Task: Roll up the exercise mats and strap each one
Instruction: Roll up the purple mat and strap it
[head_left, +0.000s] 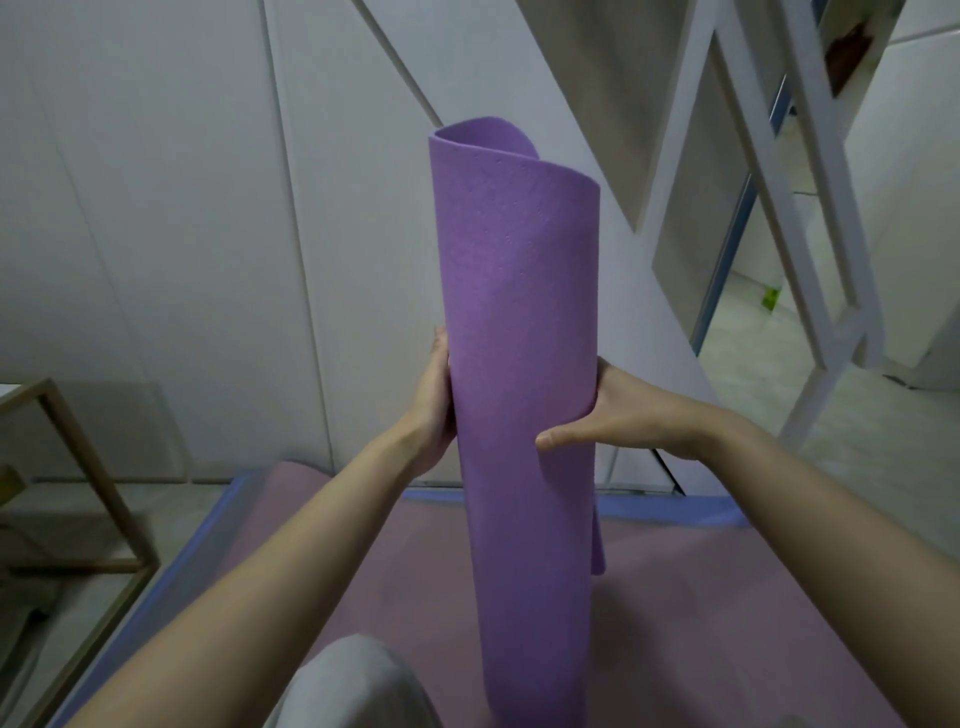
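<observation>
A purple exercise mat (519, 322), rolled into a loose tube, stands upright in the middle of the view. My left hand (434, 400) grips its left side at mid height, with the fingers hidden behind the roll. On the right side my right hand (618, 415) wraps the roll, its thumb lying across the front. The outer flap of the mat hangs loose at the lower right. No strap is visible on the roll. Below it a pink mat (675, 613) lies flat on a blue mat (670, 509).
A wooden frame (98, 467) stands on the floor at the left. White wall panels (208, 234) rise behind the mats, and a white metal rack (821, 218) leans at the right. My knee in grey fabric (353, 686) shows at the bottom edge.
</observation>
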